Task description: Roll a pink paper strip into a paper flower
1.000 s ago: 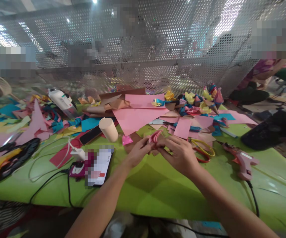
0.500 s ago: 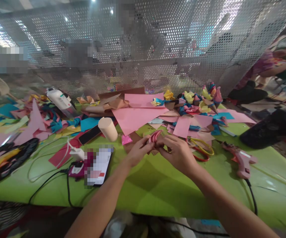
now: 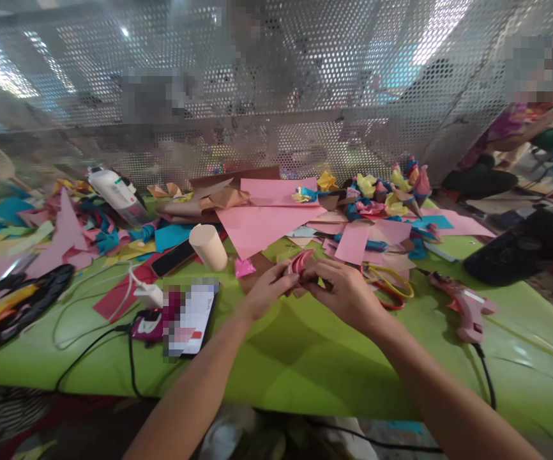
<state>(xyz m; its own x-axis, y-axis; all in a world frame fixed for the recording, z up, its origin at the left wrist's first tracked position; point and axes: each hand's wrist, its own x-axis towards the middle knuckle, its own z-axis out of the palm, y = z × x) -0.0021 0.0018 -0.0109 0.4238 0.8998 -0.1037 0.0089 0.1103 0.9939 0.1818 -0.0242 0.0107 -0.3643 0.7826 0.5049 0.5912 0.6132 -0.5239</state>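
Both my hands meet over the middle of the green table (image 3: 305, 364). My left hand (image 3: 265, 292) and my right hand (image 3: 346, 292) pinch a small folded pink paper piece (image 3: 300, 262) between their fingertips, with a brown paper bit just under it. Yellow and red scissors (image 3: 391, 287) lie right beside my right hand. A pink glue gun (image 3: 465, 306) lies further right with its cord running off the table edge.
A phone (image 3: 191, 316) and a charger with cables lie left of my hands. A cream paper roll (image 3: 208, 248), large pink sheets (image 3: 262, 227), coloured scraps and a pile of paper cones (image 3: 391, 191) cover the back. A perforated metal screen stands behind. Another person sits at far right.
My hands have kept pinching the pink piece and shifted slightly; the view has drifted a little. Nothing else on the table moved.
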